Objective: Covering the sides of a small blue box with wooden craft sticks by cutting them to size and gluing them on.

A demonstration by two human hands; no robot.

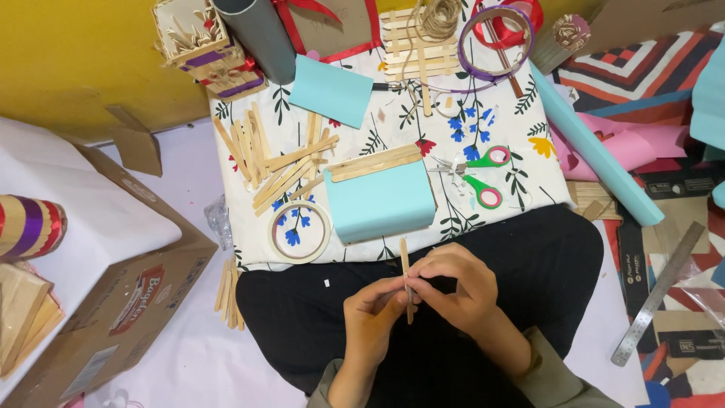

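While both hands (423, 298) pinch craft stick (406, 276), floral cloth (521, 162) w/ scissors (476, 175), yellow wall (75, 60)

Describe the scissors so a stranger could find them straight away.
Start at the white cloth printed with flowers and leaves, spread on the floor ahead of the person. Near its right side, just right of the light blue paper-covered block, lie the scissors, their blades pointing left toward that block. They are the only tool there with two plastic loop handles, green outside and pink inside.
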